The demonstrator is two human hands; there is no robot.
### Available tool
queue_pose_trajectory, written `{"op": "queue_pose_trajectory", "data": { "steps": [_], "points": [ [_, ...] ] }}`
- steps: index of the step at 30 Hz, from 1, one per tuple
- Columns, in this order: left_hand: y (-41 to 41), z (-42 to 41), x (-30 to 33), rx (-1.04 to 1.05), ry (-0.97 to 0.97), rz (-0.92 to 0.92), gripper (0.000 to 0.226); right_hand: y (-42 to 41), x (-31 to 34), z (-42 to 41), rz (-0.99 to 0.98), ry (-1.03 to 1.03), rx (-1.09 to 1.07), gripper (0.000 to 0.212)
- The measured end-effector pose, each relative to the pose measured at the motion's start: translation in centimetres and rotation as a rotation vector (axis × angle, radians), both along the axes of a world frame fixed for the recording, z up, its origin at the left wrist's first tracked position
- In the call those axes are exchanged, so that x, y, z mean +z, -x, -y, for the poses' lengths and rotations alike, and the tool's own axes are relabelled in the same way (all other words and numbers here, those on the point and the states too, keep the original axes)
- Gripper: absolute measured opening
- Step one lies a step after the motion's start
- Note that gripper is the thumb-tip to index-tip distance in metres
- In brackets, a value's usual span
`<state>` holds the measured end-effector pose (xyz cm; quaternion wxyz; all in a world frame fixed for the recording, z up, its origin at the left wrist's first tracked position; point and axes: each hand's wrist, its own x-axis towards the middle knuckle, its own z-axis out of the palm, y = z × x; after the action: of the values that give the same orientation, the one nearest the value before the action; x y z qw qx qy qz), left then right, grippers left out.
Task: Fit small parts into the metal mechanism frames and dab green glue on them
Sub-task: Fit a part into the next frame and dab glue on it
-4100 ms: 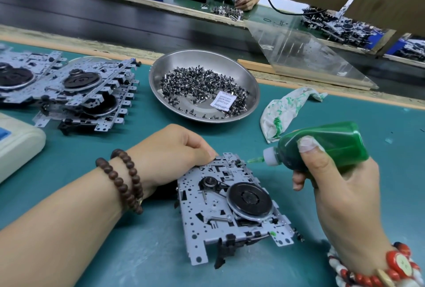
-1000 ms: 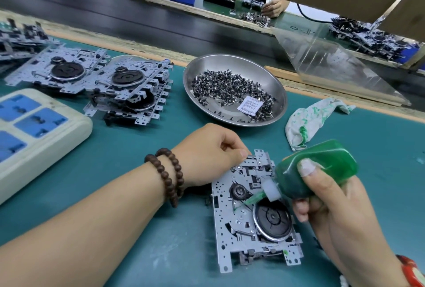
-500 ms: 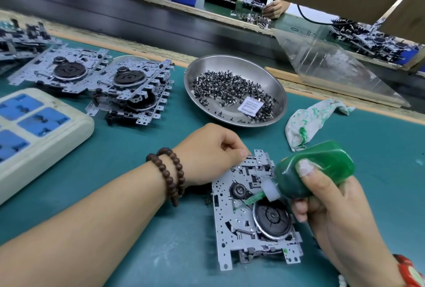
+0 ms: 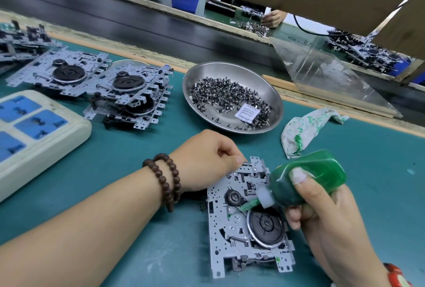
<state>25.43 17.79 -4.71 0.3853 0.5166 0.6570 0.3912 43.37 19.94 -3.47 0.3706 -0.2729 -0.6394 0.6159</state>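
A grey metal mechanism frame (image 4: 220, 238) with a black flywheel lies flat on the green mat in front of me. My left hand (image 4: 207, 162) is curled at the frame's upper left corner, fingertips against its edge. My right hand (image 4: 322, 215) grips a green glue bottle (image 4: 317, 174), tilted down to the left. Its green nozzle tip touches the frame just below a small round pulley, where a green dab shows. Another green dab sits near the frame's lower right corner.
A steel bowl (image 4: 273, 95) of small dark parts with a white packet stands behind the frame. A glue-stained rag (image 4: 303, 128) lies to its right. Stacked mechanism frames (image 4: 128, 100) and a white power strip (image 4: 34, 130) sit at the left. A conveyor runs behind.
Over the last second the nozzle tip has stayed on the frame by the pulley. Four seconds ago the bottle was held off above the frame's upper right, and the frame lay turned differently.
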Motion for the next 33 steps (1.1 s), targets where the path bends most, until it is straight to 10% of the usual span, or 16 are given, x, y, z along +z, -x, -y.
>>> {"op": "queue_pose_trajectory", "data": {
  "steps": [33],
  "points": [
    [0.0, 0.3, 0.0, 0.001, -0.062, 0.068, 0.012, -0.8, 0.0, -2.2, -0.038, 0.485, -0.162, 0.054]
  ]
}}
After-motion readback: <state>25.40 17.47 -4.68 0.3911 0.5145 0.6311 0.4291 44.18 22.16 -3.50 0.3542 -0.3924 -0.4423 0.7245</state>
